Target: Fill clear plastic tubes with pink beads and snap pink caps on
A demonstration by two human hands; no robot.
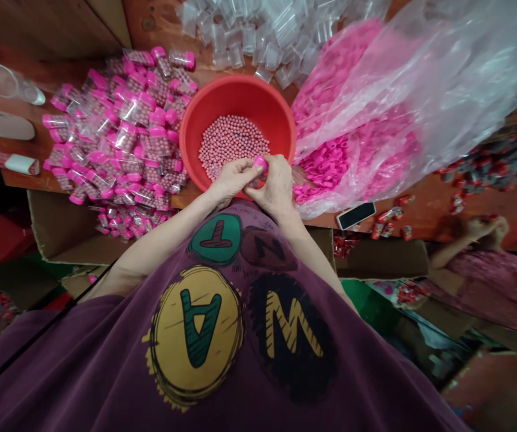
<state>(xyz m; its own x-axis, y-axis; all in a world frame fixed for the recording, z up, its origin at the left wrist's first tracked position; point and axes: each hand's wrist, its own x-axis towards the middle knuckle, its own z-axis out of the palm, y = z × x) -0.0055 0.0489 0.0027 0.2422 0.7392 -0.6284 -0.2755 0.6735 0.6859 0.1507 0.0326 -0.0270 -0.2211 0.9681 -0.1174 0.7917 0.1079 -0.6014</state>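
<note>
My left hand [230, 182] and right hand [277, 187] meet just over the rim of a red basin [236, 90], and a pink-capped tube [260, 164] sits between them. My left fingers [242, 170] are pressed together, their tips pinching the tube from one side. My right fingers [269, 167] curl around it from the other side, but they hide most of it, so I cannot tell exactly where each fingertip lies. Below my hands, pink beads [234, 147] lie in a heap at the bottom of the basin. To my left, filled tubes [123, 138] with pink caps are piled on the wooden table [150, 24], and beyond the basin lie empty clear tubes [245, 42]. To my right, loose pink caps [324, 165] spill from a clear plastic bag [424, 78], with a phone [356, 216] lying just below them. Farther right, a co-worker's hands [483, 231] rest near scattered red packets [387, 225]. My purple T-shirt [195, 336] fills the bottom of my view.
</note>
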